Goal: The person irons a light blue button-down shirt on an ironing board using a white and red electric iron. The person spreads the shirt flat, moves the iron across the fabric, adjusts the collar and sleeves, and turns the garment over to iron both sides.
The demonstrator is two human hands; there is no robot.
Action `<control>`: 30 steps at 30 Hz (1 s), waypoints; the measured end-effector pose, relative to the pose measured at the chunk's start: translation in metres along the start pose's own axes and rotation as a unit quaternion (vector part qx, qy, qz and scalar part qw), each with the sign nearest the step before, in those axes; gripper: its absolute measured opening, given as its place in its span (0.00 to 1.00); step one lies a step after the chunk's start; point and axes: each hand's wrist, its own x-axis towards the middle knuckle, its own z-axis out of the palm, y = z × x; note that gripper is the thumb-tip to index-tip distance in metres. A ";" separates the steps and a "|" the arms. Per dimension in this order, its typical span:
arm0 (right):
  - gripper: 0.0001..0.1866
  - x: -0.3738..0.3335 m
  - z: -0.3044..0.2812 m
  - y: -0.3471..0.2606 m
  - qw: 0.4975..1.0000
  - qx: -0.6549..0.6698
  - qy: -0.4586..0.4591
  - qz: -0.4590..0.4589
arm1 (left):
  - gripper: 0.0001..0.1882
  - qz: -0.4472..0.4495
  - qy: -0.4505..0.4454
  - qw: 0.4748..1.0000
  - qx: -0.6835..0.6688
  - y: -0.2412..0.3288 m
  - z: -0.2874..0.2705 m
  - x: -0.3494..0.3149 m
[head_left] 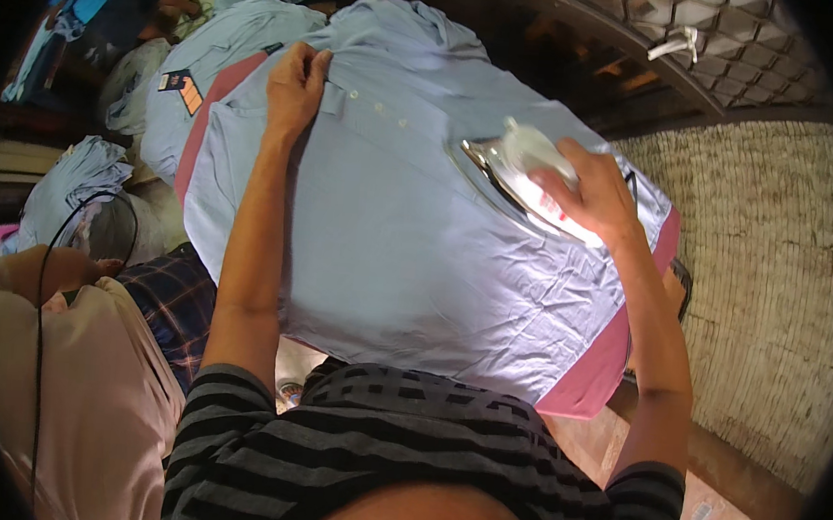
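A light blue shirt (pixel 372 199) lies spread over a pink-covered ironing board (pixel 587 373). Its right-hand part is creased, while the middle looks smoother. My right hand (pixel 590 190) is wrapped round the handle of a white iron (pixel 539 162), whose metal soleplate rests on the shirt to the right of the buttons. Farther to the left, my left hand (pixel 298 83) has its fingers closed on the shirt's fabric beside the button placket, near the pink edge of the board.
More light blue garments (pixel 243 50) are heaped beyond the board's left side, one with a dark and orange tag (pixel 191 99). A person in a beige top (pixel 91 363) is close at lower left, with a black cord (pixel 42 330) across. A woven mat wall (pixel 753 284) and metal lattice (pixel 712 39) stand at right.
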 end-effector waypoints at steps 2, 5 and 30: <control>0.24 0.019 0.009 -0.010 1.000 0.019 0.004 0.002 | 0.14 0.013 -0.005 1.000 0.017 -0.004 -0.003 0.001; 0.27 0.037 0.015 -0.020 1.000 0.023 -0.011 -0.005 | 0.15 0.017 -0.016 1.000 0.022 -0.004 0.001 0.001; 0.25 -0.058 0.014 -0.008 0.996 0.077 0.009 0.041 | 0.27 0.051 -0.192 0.978 -0.058 0.124 0.070 -0.103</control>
